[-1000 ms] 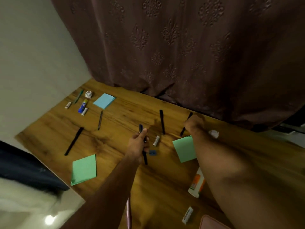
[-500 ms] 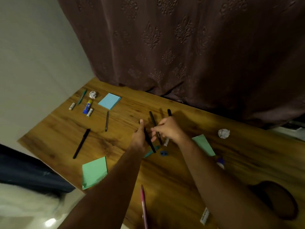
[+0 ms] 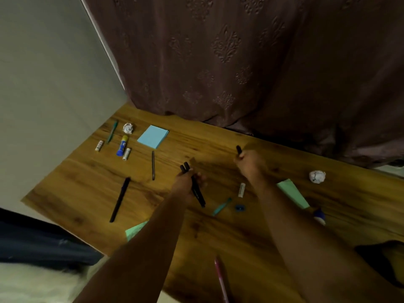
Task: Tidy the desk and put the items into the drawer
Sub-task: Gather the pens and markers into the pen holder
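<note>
My left hand point(image 3: 187, 184) is closed around two black pens point(image 3: 197, 194) above the middle of the wooden desk point(image 3: 87, 189). My right hand point(image 3: 249, 164) is shut on another black pen point(image 3: 239, 149) further back and to the right. Loose on the desk lie a long black pen point(image 3: 120, 199), a thin dark pen point(image 3: 153, 165), a teal pen point(image 3: 222, 206), a green pen point(image 3: 112, 132), a pink pen point(image 3: 221, 278), a blue glue stick point(image 3: 122, 145), several small white tubes, a blue sharpener point(image 3: 239, 207), and blue point(image 3: 153, 136) and green point(image 3: 293, 193) note pads. No drawer is visible.
Two crumpled paper balls point(image 3: 317, 176) point(image 3: 128, 128) lie on the desk. A brown curtain point(image 3: 240, 62) hangs along the far edge and a pale wall point(image 3: 43, 84) stands at the left. A dark object point(image 3: 382, 259) sits at the right near edge. A green pad point(image 3: 135, 230) lies partly under my left arm.
My right hand passed a second black pen into my left hand, then moved back and right and closed on another black pen. The view shifted slightly.
</note>
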